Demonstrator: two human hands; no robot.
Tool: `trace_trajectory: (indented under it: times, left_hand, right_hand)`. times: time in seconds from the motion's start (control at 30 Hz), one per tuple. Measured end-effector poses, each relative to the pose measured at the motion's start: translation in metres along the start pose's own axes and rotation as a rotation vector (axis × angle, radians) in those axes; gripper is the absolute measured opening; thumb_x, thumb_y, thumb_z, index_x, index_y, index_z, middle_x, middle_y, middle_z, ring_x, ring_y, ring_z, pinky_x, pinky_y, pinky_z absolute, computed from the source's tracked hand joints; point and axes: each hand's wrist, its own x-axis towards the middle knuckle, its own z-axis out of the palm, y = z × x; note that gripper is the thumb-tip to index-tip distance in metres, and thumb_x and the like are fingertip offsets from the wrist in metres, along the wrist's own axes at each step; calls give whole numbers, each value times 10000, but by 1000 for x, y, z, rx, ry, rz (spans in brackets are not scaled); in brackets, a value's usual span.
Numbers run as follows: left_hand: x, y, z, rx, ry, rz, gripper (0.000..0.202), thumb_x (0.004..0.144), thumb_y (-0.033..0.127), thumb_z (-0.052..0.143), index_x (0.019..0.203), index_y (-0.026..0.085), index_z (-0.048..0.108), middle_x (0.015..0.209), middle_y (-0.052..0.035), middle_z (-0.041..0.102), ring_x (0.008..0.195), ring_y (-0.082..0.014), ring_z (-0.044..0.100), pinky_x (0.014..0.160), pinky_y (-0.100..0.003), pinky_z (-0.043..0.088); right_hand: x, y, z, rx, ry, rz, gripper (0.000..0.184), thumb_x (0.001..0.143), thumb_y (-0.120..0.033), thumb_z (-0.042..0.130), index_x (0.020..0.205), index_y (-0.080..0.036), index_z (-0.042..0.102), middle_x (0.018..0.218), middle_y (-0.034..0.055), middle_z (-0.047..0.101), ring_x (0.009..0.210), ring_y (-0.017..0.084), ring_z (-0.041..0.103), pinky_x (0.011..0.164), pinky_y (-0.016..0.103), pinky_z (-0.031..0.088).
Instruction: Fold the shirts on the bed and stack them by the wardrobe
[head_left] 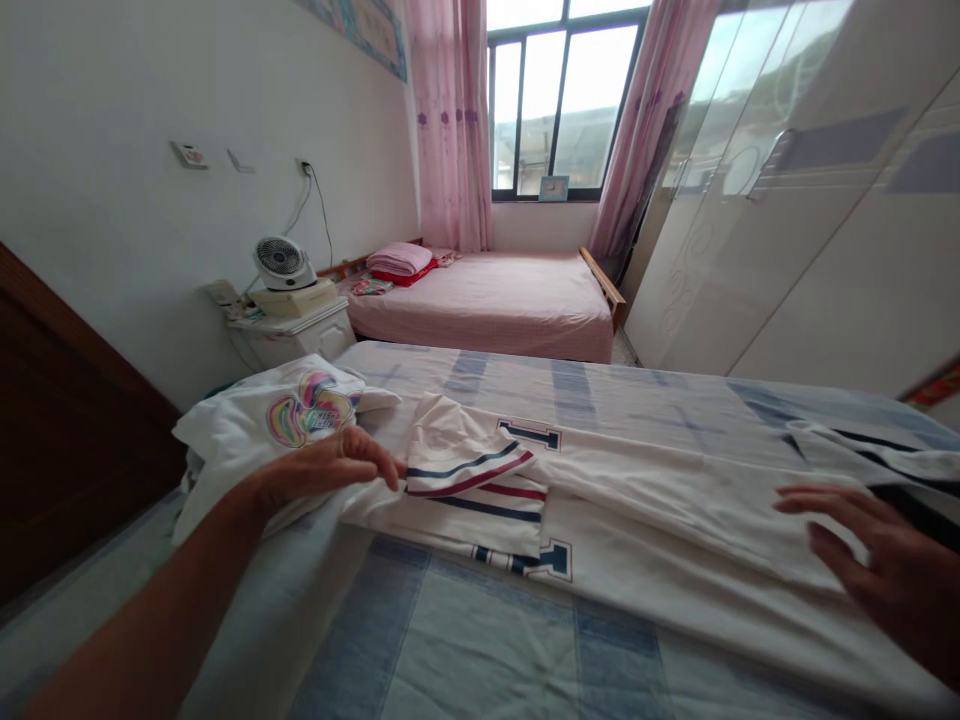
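Note:
A white shirt (660, 500) with dark block lettering lies stretched lengthwise over the bed. Its navy and red striped sleeve ends (476, 490) are folded in over the body near the left end. My left hand (341, 465) is curled, with its fingertips at the left edge of the upper sleeve end and seemingly pinching the cloth; the exact grip is partly hidden. Over the right part of the shirt, my right hand (862, 545) hovers with fingers apart and nothing in it. Beside my left hand rests a bunched white T-shirt (247, 415) with a colourful print.
Blue-and-white checked bedding (487, 630) covers the near bed. At the right lies a black-and-white garment (900, 465). Beyond stand a pink-covered bed (510, 300), a nightstand (311, 335) with a fan (283, 262), and a glossy wardrobe (810, 270).

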Motion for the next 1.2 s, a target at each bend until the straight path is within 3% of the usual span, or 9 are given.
trace_trajectory:
  times: [0.13, 0.2, 0.3, 0.4, 0.5, 0.7, 0.97, 1.1, 1.2]
  left_hand:
    - [32, 1, -28, 114, 302, -179, 347, 716, 407, 537, 875, 150, 709, 875, -81, 714, 816, -216, 646, 678, -266, 485]
    - [62, 2, -28, 248, 480, -229, 359, 731, 427, 517, 815, 126, 694, 753, -80, 684, 715, -203, 613, 605, -258, 437]
    - [102, 3, -16, 385, 615, -260, 339, 746, 438, 539, 664, 136, 669, 637, -75, 625, 656, -191, 547, 600, -277, 365]
    - [124, 0, -6, 436, 689, -301, 249, 688, 370, 630, 577, 148, 637, 588, -75, 591, 630, -193, 510, 598, -297, 325]
    - [130, -9, -4, 424, 731, -309, 132, 646, 236, 634, 542, 157, 616, 561, -57, 574, 621, -183, 501, 590, -288, 311]
    - [123, -32, -14, 257, 800, -315, 159, 655, 253, 520, 552, 159, 598, 508, -6, 522, 549, -148, 481, 518, -239, 310]
    - [115, -51, -22, 195, 884, -322, 201, 683, 291, 447, 574, 162, 557, 533, -13, 538, 524, -139, 499, 504, -227, 362]
    - [114, -40, -20, 326, 948, -298, 242, 743, 292, 463, 756, 144, 654, 830, -101, 663, 833, -236, 609, 730, -304, 448]
    - [110, -32, -13, 494, 800, -13, 372, 858, 335, 398, 1085, 175, 646, 1263, -106, 577, 1192, -238, 491, 1014, -345, 358]
  right_hand:
    - [69, -94, 38, 126, -81, -166, 216, 805, -223, 440, 944, -285, 594, 1073, 65, 651, 1015, 208, 594, 898, 387, 434]
    - [98, -128, 67, 146, -119, -171, 247, 816, -208, 428, 993, -231, 599, 1119, 84, 631, 1069, 232, 559, 911, 407, 427]
    - [122, -156, 110, 135, -111, -60, 288, 832, -225, 435, 1067, -201, 599, 1188, 97, 598, 1123, 273, 517, 894, 451, 420]
    - [125, -159, 143, 118, -113, 18, 292, 856, -256, 439, 1097, -199, 595, 1230, 100, 577, 1162, 283, 489, 877, 453, 417]
    - [117, -153, 160, 107, -144, -26, 258, 875, -296, 447, 1051, -212, 617, 1193, 88, 598, 1175, 265, 484, 896, 431, 399]
    - [115, -147, 162, 118, -190, -23, 197, 874, -307, 463, 877, -199, 628, 1135, 82, 617, 1062, 225, 542, 859, 376, 390]
    - [116, -146, 164, 136, -189, -12, 213, 890, -275, 408, 862, -191, 602, 1131, 92, 621, 1041, 223, 553, 854, 372, 375]
    - [116, -146, 164, 137, -179, -18, 197, 885, -272, 418, 854, -197, 598, 1115, 82, 625, 1015, 213, 560, 852, 361, 376]
    - [116, -146, 163, 124, -192, -15, 195, 885, -270, 419, 853, -196, 597, 1110, 84, 621, 1013, 215, 564, 851, 359, 381]
